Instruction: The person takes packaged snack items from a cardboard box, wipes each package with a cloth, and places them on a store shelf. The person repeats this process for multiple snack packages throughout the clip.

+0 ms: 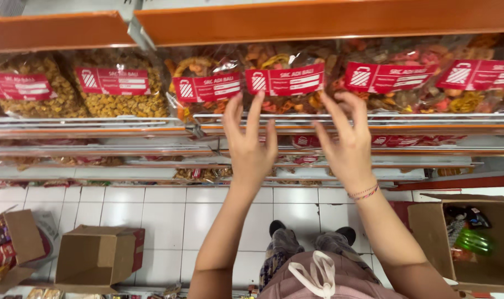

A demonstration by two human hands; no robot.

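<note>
Clear snack bag [285,83] w/ red label on shelf [340,123]: left hand [251,145] & right hand [347,145] touch it, fingers spread, gripping nothing.

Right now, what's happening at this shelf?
A person stands facing a shop shelf and reaches both bare hands up to a clear snack bag with a red label. The left hand and the right hand, which has a thread bracelet at the wrist, have fingertips on or near the bag's lower edge. More bags line the shelf, and open cardboard boxes sit on the white tiled floor.
</note>
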